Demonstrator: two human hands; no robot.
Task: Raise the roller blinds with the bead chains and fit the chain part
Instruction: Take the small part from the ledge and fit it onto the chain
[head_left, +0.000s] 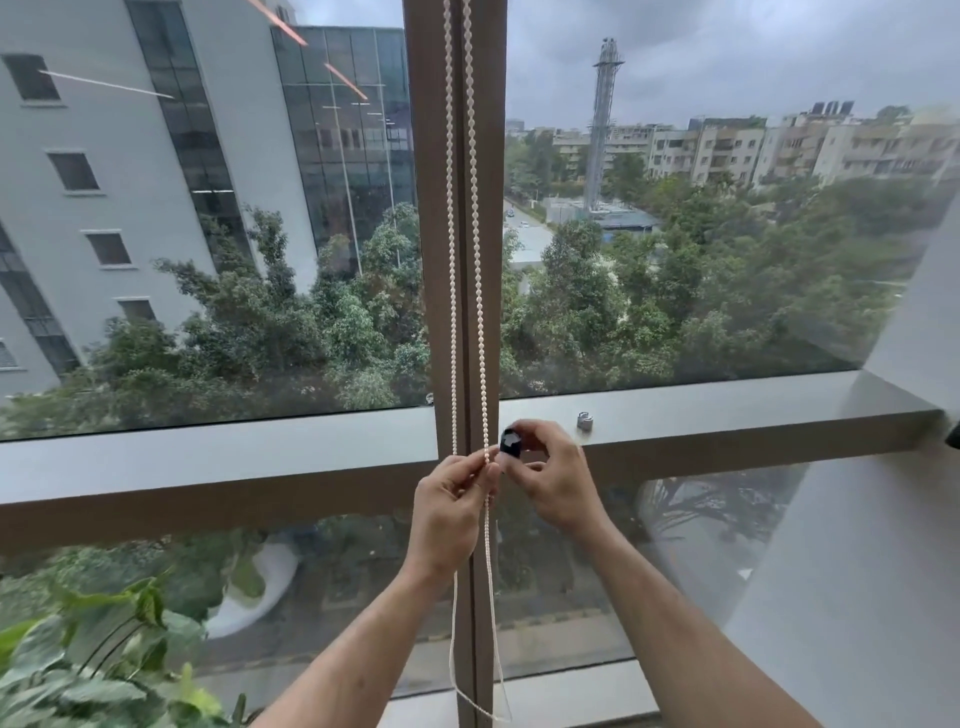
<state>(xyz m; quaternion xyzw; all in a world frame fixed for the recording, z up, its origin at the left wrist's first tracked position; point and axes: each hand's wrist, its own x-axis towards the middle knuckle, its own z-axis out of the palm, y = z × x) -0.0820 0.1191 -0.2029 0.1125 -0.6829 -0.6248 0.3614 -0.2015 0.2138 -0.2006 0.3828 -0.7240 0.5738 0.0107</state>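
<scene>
Head view: our left hand (451, 501) pinches the light, limp bead chain (470, 208); our right hand (550, 475), at three o'clock, pinches the small hard black chain part (510, 443).

Soft, even daylight comes in through the window (208, 208) from an overcast grey sky at the upper right of the frame; nothing casts a hard shadow. Faint orange and white streaks of reflected ceiling lights (332, 78) lie on the glass at the upper left. The wide lens bends straight lines toward the edges: the sill bows and the buildings at far left lean. The plant leaves (93, 665) at lower left are soft and slightly blurred.
</scene>
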